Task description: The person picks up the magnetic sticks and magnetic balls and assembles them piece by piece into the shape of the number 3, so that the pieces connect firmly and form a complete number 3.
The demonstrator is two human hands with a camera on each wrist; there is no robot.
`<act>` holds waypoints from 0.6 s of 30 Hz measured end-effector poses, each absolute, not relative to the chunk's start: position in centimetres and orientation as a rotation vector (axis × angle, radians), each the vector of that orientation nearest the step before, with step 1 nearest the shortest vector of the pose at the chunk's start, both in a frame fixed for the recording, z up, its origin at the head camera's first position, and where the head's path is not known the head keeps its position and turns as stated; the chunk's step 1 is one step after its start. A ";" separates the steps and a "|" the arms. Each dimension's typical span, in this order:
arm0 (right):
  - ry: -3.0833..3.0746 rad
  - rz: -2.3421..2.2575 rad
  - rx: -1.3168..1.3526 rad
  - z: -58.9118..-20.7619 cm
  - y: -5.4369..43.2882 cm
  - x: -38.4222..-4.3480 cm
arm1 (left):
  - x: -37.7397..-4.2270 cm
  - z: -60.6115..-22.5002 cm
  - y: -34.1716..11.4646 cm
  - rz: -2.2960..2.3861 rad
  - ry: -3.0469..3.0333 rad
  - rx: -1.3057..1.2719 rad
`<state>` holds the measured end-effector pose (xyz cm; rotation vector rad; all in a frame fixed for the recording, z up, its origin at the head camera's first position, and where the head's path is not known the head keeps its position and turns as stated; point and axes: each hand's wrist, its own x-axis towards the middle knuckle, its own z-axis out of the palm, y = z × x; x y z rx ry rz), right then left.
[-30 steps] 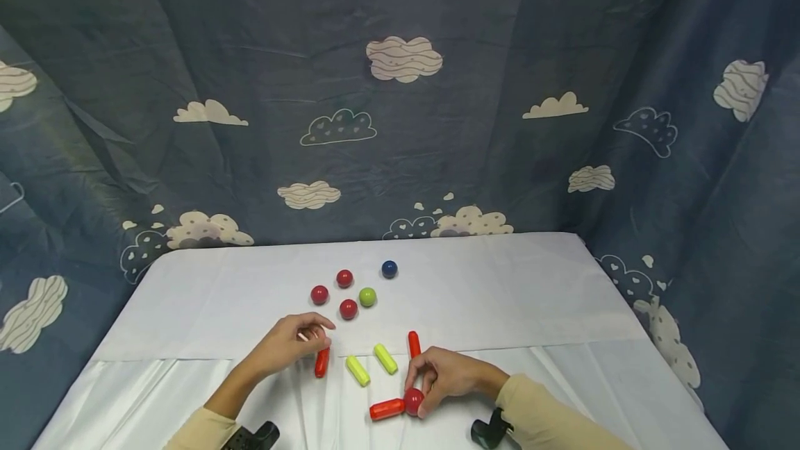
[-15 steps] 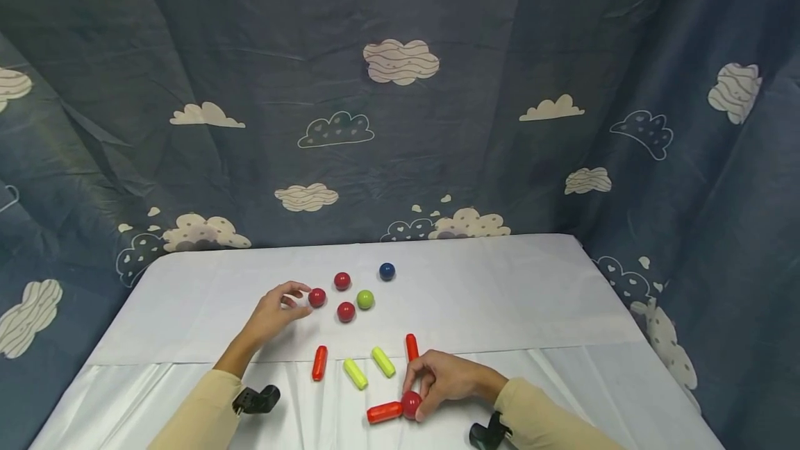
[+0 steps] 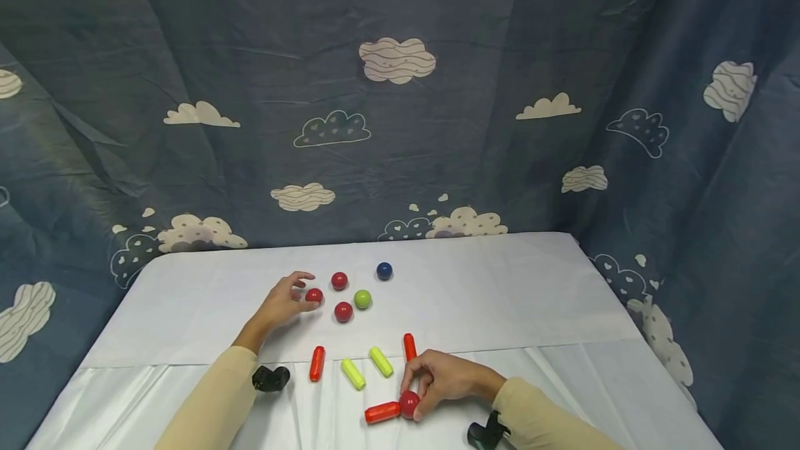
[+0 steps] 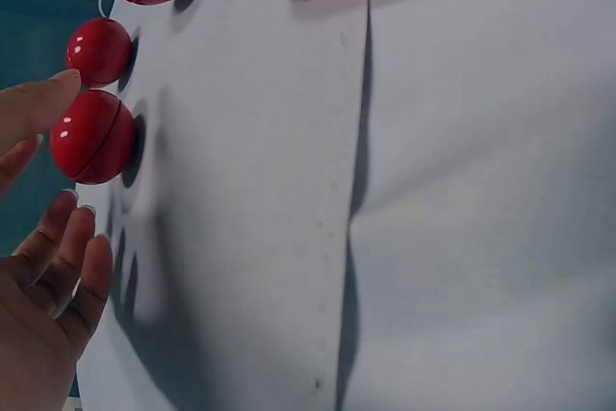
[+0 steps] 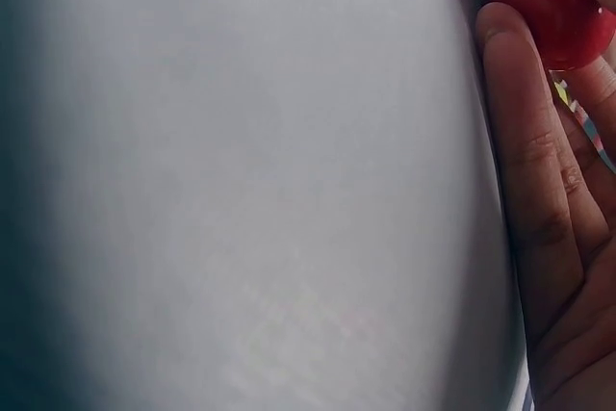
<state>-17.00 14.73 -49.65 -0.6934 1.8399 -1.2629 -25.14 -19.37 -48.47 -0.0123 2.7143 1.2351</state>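
Observation:
My right hand (image 3: 446,378) pinches a glossy red ball (image 3: 409,405) between thumb and fingers, low over the white cloth. The ball sits at the right end of a red stick (image 3: 382,413). Farther back, my left hand (image 3: 282,303) is spread around another red ball (image 3: 314,296). In the left wrist view, gaps show between that red ball (image 4: 93,137) and the lower fingers (image 4: 94,286), while the thumb lies close to its upper side. The right wrist view shows the held red ball (image 5: 549,7) at the fingertips.
Near the left hand lie two more red balls (image 3: 339,280), a green ball (image 3: 362,299) and a blue ball (image 3: 384,271). Nearer are two yellow-green sticks (image 3: 353,374) and two other red sticks (image 3: 317,364). A cloud-print curtain (image 3: 437,144) hangs behind the table.
My left hand has moved from beside the left red stick to the leftmost red ball, its fingers now around it. The right hand stays at its ball.

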 end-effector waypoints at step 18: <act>1.853 -1.259 -0.675 -49.6 14.7 -16.9 | -25.8 -49.6 -18.7 1.066 2.852 0.026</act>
